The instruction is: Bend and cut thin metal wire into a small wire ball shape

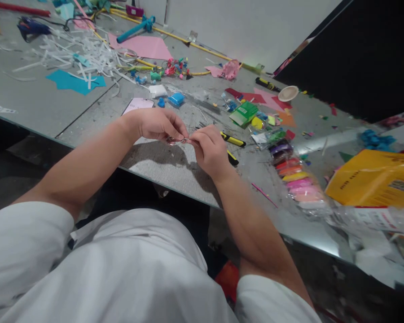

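My left hand (163, 124) and my right hand (210, 150) meet over the near part of the table, fingertips almost touching. Both pinch a thin, shiny, looped piece that looks like wire (175, 141); its exact shape is too small to make out. Beside my right hand lie two yellow-and-black utility knives (234, 139), partly covered by it. Behind my left wrist a phone (138, 104) lies with its screen lit. A white packet (158, 90) and a blue packet (176, 99) sit just beyond my hands.
Shredded white paper strips (84, 51) and blue paper (76, 81) spread at the left. To the right are a green packet (244, 113), a row of coloured clay packs (296, 177) and a yellow bag (373, 177). The table's front edge (185, 193) runs close to my body.
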`<action>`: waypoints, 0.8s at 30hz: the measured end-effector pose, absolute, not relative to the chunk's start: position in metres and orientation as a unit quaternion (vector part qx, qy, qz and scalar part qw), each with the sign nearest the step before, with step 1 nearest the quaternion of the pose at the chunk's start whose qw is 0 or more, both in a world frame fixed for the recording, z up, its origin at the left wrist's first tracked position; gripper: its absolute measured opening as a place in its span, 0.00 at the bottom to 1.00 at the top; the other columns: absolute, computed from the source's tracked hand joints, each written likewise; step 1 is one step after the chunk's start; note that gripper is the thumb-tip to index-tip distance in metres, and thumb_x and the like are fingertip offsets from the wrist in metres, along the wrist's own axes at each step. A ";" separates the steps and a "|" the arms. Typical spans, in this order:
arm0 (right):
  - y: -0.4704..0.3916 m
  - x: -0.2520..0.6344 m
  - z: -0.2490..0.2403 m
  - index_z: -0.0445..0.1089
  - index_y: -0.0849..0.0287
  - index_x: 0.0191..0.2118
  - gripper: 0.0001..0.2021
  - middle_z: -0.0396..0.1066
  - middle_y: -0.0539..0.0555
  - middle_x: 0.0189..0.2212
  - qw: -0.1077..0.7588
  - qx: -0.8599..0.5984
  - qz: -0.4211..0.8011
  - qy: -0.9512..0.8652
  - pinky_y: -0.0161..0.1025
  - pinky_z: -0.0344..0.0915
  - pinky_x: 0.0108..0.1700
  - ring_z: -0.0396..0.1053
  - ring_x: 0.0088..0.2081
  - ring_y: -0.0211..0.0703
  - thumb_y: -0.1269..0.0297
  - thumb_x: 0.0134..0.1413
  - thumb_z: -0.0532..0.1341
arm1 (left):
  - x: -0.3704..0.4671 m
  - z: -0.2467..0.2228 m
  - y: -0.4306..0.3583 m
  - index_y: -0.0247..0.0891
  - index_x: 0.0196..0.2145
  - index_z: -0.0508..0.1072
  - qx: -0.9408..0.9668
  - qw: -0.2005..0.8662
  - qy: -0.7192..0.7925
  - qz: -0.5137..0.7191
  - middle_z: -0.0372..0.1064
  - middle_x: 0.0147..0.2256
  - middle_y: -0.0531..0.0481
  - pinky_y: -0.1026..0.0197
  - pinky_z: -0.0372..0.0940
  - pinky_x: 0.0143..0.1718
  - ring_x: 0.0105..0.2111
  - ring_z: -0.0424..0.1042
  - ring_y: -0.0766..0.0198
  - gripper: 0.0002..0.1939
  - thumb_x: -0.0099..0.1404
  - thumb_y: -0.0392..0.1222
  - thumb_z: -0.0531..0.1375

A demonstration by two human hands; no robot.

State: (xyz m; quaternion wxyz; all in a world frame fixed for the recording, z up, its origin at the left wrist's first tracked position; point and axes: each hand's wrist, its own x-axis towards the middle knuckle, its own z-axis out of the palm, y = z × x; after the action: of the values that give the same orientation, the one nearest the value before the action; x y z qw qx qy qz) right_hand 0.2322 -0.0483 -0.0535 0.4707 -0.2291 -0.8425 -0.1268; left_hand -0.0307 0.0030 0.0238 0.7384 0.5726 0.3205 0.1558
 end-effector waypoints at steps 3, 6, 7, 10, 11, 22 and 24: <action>-0.048 0.236 -0.054 0.80 0.48 0.54 0.13 0.82 0.56 0.44 0.452 -0.229 -0.123 -0.853 0.52 0.73 0.50 0.76 0.45 0.54 0.56 0.94 0.58 | -0.029 0.026 0.000 0.34 0.35 0.92 0.580 0.726 0.333 0.159 0.83 0.29 0.49 0.68 0.71 0.32 0.28 0.74 0.68 0.07 0.65 0.27 0.83; -0.048 0.239 -0.056 0.80 0.49 0.54 0.14 0.82 0.57 0.45 0.433 -0.238 -0.124 -0.861 0.52 0.74 0.51 0.76 0.46 0.54 0.56 0.94 0.57 | -0.027 0.029 -0.001 0.34 0.34 0.92 0.586 0.719 0.342 0.151 0.80 0.28 0.49 0.68 0.68 0.32 0.27 0.73 0.69 0.08 0.66 0.24 0.81; -0.047 0.240 -0.056 0.81 0.49 0.53 0.15 0.81 0.58 0.45 0.425 -0.247 -0.122 -0.862 0.53 0.75 0.51 0.76 0.46 0.55 0.55 0.94 0.57 | -0.027 0.029 -0.001 0.34 0.34 0.92 0.586 0.718 0.343 0.151 0.80 0.28 0.49 0.68 0.68 0.32 0.27 0.73 0.69 0.08 0.66 0.24 0.81; -0.047 0.243 -0.058 0.82 0.48 0.52 0.16 0.81 0.58 0.45 0.404 -0.269 -0.112 -0.867 0.55 0.76 0.52 0.75 0.47 0.57 0.55 0.94 0.57 | -0.025 0.027 -0.001 0.35 0.32 0.92 0.589 0.716 0.342 0.154 0.80 0.28 0.48 0.66 0.66 0.32 0.27 0.74 0.68 0.08 0.66 0.25 0.81; -0.047 0.243 -0.058 0.82 0.48 0.51 0.16 0.81 0.58 0.45 0.398 -0.274 -0.109 -0.869 0.56 0.76 0.53 0.75 0.47 0.57 0.55 0.93 0.57 | -0.025 0.026 0.000 0.35 0.32 0.91 0.590 0.714 0.344 0.155 0.79 0.28 0.48 0.65 0.65 0.32 0.27 0.74 0.68 0.08 0.66 0.26 0.81; -0.047 0.243 -0.064 0.83 0.48 0.51 0.14 0.80 0.57 0.43 0.413 -0.262 -0.157 -0.858 0.54 0.74 0.51 0.74 0.45 0.55 0.65 0.91 0.59 | -0.021 0.028 -0.004 0.34 0.34 0.92 0.558 0.716 0.381 0.177 0.80 0.30 0.49 0.68 0.66 0.32 0.29 0.74 0.70 0.11 0.68 0.20 0.77; -0.046 0.243 -0.066 0.82 0.48 0.51 0.15 0.79 0.56 0.44 0.424 -0.269 -0.165 -0.849 0.54 0.74 0.50 0.74 0.45 0.55 0.65 0.92 0.58 | -0.022 0.030 -0.005 0.33 0.36 0.92 0.549 0.722 0.380 0.183 0.82 0.31 0.49 0.68 0.68 0.33 0.28 0.74 0.71 0.10 0.71 0.21 0.76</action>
State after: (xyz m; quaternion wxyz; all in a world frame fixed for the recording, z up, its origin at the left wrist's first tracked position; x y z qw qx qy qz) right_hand 0.2426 -0.0456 -0.0658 0.4239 -0.2685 -0.8491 -0.1651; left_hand -0.0216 -0.0046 0.0304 0.7222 0.5486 0.3796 0.1828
